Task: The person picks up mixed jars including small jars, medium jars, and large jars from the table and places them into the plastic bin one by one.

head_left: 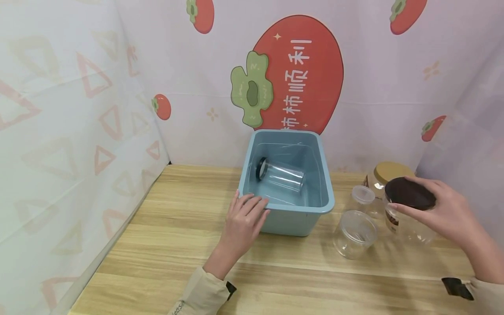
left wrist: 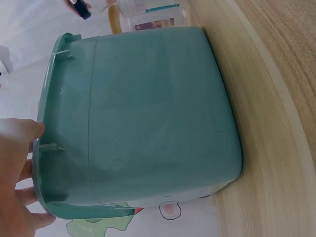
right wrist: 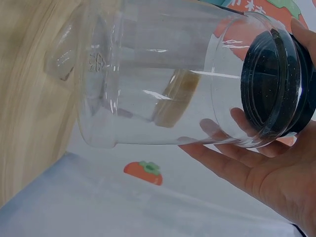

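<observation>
A blue plastic tub [head_left: 293, 223] stands at the middle of the table, its open top facing me. My left hand [head_left: 243, 223] grips its near rim, with fingers bent over the edge. Inside lies a clear jar [head_left: 284, 176] on its side, its black lid to the left. On the right, my right hand [head_left: 453, 210] holds a large clear jar [right wrist: 168, 98] by its dark lid [head_left: 409, 193], thumb and fingers on opposite sides. The jar looks upright; whether its base touches the table I cannot tell.
Left of the held jar stand a small clear jar [head_left: 354, 234] and another with a whitish lid [head_left: 363, 194]. Behind is a jar with a tan lid [head_left: 391, 171]. A printed curtain [head_left: 189, 131] borders the table [head_left: 177, 245] at the back and sides.
</observation>
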The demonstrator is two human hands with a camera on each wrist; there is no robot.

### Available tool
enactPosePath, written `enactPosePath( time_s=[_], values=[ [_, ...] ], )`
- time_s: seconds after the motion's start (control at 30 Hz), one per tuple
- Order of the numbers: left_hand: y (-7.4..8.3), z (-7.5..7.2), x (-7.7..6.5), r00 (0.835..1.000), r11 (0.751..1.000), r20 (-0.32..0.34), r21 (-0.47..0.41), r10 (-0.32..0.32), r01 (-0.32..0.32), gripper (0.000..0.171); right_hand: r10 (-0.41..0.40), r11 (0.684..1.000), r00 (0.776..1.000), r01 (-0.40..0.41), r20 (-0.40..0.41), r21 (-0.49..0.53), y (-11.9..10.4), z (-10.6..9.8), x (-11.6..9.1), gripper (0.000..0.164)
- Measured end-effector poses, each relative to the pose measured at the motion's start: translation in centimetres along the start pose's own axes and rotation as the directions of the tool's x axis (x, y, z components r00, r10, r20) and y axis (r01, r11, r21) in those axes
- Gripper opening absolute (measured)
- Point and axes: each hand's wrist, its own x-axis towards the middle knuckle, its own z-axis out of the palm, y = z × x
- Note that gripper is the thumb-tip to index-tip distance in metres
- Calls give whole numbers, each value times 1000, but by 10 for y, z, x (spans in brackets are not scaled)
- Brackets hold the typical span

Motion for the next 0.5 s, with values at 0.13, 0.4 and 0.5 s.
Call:
enactPosePath(
  time_s=[0.13,0.4,0.5],
  values=[
    [-1,1,0,1000,1000,-7,0,4,-4,30,-5,1000,1000,5,5,-6,-2,-4,2,89],
    [0,1,-1,1000,1000,-6,13,4,-4,30,-30,1000,1000,30,-2,-11,-7,-8,7,88],
    [0,0,0,1000,1000,-3,10,3,-3,31,-35,999,999,35,2,-12,-8,-10,8,88]
  ],
)
